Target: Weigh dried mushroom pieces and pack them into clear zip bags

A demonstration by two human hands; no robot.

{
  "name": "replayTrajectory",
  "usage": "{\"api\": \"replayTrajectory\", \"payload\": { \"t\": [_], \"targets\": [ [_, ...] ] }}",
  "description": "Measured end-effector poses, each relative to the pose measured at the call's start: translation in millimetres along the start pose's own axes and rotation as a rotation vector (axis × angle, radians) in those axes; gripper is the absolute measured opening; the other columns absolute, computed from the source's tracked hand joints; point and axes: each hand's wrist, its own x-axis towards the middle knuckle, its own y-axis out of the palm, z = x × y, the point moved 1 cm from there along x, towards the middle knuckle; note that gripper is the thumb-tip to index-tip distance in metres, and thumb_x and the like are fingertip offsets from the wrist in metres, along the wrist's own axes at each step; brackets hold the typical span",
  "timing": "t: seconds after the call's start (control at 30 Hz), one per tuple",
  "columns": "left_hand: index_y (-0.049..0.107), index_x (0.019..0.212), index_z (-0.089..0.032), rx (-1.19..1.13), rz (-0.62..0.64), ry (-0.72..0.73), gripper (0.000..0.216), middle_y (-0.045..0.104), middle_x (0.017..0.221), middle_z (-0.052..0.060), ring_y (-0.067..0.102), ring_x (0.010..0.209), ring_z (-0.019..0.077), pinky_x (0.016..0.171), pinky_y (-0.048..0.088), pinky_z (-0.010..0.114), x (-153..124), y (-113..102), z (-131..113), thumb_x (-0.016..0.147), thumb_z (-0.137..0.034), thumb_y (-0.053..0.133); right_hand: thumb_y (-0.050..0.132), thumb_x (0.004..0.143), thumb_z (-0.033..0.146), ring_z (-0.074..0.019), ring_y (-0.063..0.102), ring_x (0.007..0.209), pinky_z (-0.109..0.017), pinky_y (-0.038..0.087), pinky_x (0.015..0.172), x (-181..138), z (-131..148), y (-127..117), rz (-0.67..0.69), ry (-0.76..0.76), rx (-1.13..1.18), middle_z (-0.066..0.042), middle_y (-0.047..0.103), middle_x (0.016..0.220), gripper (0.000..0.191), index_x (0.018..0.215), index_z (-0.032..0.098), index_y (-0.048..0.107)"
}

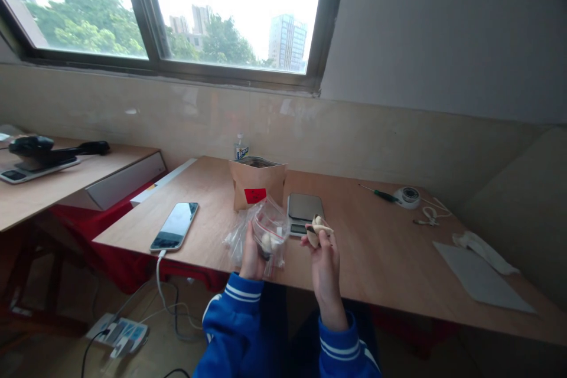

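A wooden table [381,260] fills the middle and right of the frame, set under the window [177,6] in the upper left, so that it is lit by daylight. At its centre a brown paper pouch [257,184] is stood upright with its mouth open, a red label on its front. Just right of the pouch a small flat scale [305,208] is laid flat with its pan bare. A phone [175,225] is laid screen up at the table's left edge, its cable dropped over the edge to a power strip [119,333] on the floor at lower left. A sheet of paper [478,276] and a crumpled wrapper are left at the far right; a screwdriver [376,192] and a small round white item lie at upper right.

Below centre, a clear zip bag [264,230] is gripped from below by the left hand [251,260], fingers closed round its lower part, so that its red-striped mouth is held upward and open; pale pieces are seen inside. Just right of it, the right hand [324,263] is raised with fingertips pinched on a small pale piece [319,228], held level with the bag's mouth, in front of the scale.
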Motion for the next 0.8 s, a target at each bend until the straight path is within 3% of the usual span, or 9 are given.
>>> {"api": "replayTrajectory", "payload": {
  "t": [0.13,0.23,0.37,0.5,0.6,0.7,0.8],
  "targets": [
    [0.057,0.115,-0.016,-0.016,-0.052,0.009,0.038,0.07,0.093,0.008,0.067,0.079,0.0193,0.074,0.054,0.033,39,-23,-2,0.089,-0.039,0.044,0.056,0.081,0.041,-0.0117,0.059,0.069,-0.027,0.05,0.062,4,1,-4,0.001,0.021,0.069,-0.007,0.061,0.107,0.028,0.1,0.02,0.057],
    [0.057,0.114,-0.013,0.009,-0.05,-0.016,0.034,0.069,0.084,0.007,0.066,0.07,0.0168,0.068,0.053,0.031,52,-39,2,0.087,-0.032,0.046,0.057,0.08,0.041,-0.0106,0.058,0.07,-0.024,0.048,0.058,25,7,2,-0.051,-0.024,0.058,-0.007,0.058,0.114,0.028,0.098,0.019,0.056],
    [0.057,0.112,-0.012,0.009,-0.022,-0.008,0.036,0.068,0.077,0.006,0.066,0.071,0.0193,0.067,0.053,0.033,48,-47,6,0.084,-0.034,0.049,0.057,0.078,0.043,-0.0149,0.06,0.084,-0.024,0.049,0.059,80,31,40,-0.056,-0.246,-0.045,-0.008,0.058,0.114,0.042,0.113,0.02,0.05],
    [0.056,0.109,-0.012,-0.021,-0.017,-0.017,0.033,0.068,0.076,0.006,0.065,0.068,0.019,0.067,0.053,0.033,43,-45,5,0.082,-0.031,0.053,0.056,0.08,0.039,-0.0176,0.053,0.108,-0.03,0.048,0.084,127,56,104,0.155,-0.59,-0.309,-0.008,0.05,0.126,0.059,0.133,0.026,0.036],
    [0.057,0.109,-0.012,-0.022,-0.028,-0.042,0.034,0.068,0.079,0.007,0.065,0.068,0.0184,0.065,0.052,0.031,44,-45,5,0.083,-0.033,0.052,0.055,0.081,0.03,-0.0189,0.049,0.113,-0.033,0.041,0.096,145,52,142,0.356,-0.825,-0.559,-0.008,0.049,0.126,0.052,0.131,0.026,0.042],
    [0.057,0.11,-0.013,-0.022,-0.039,-0.066,0.037,0.068,0.079,0.007,0.065,0.068,0.0194,0.064,0.052,0.032,46,-47,6,0.081,-0.036,0.054,0.054,0.08,0.022,-0.019,0.053,0.104,-0.032,0.042,0.094,152,31,159,0.573,-0.871,-0.794,-0.006,0.057,0.109,0.039,0.119,0.024,0.055],
    [0.058,0.11,-0.013,-0.024,-0.049,-0.054,0.039,0.068,0.077,0.007,0.064,0.065,0.0189,0.062,0.051,0.031,47,-49,7,0.079,-0.036,0.057,0.053,0.08,0.02,-0.0184,0.054,0.098,-0.03,0.043,0.09,153,15,159,0.64,-0.847,-0.897,-0.005,0.058,0.102,0.035,0.115,0.023,0.058]
  ]
}}
